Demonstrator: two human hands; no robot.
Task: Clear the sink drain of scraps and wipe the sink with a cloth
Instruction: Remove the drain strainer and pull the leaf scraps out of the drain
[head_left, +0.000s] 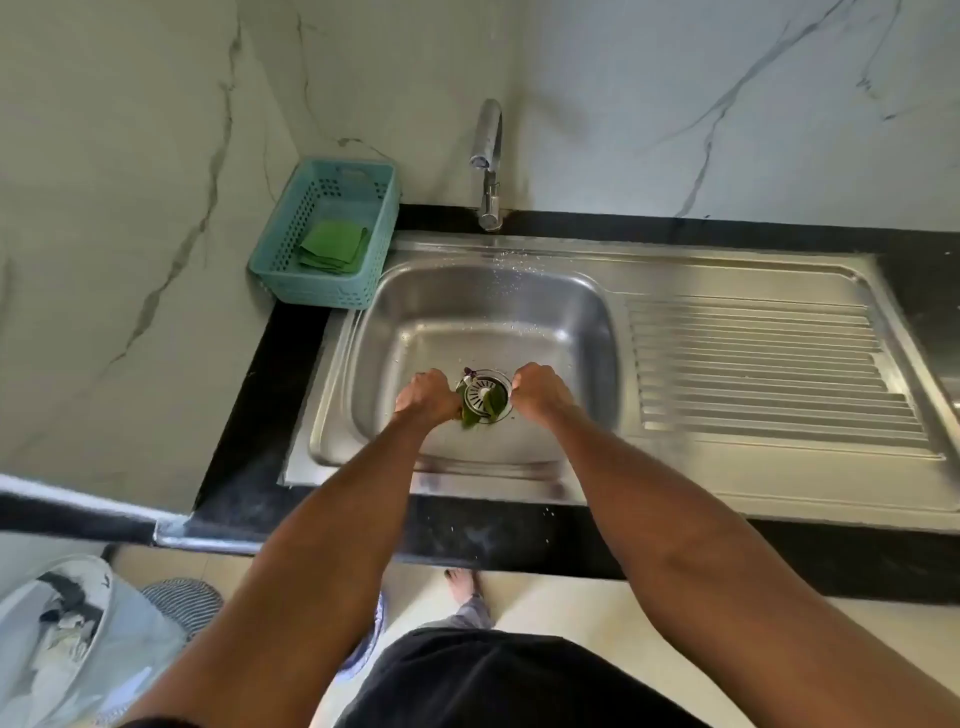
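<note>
A steel sink basin (483, 306) holds a round drain strainer (480, 392) at its bottom. Green leaf scraps (491, 408) lie on and beside the strainer, and a small purple bit (469, 372) sits at its far edge. My left hand (428, 397) is down at the strainer's left side with fingers curled, touching the leaves at its edge. My right hand (537, 389) is at the strainer's right rim, fingers bent onto it. A folded green cloth (332, 244) lies in a teal basket (291, 280) left of the sink.
A chrome tap (488, 156) stands behind the basin. A ribbed steel drainboard (763, 364) spreads to the right. Black counter (249, 426) frames the sink, with marble walls behind and to the left. A bin with a white liner (62, 639) stands on the floor at lower left.
</note>
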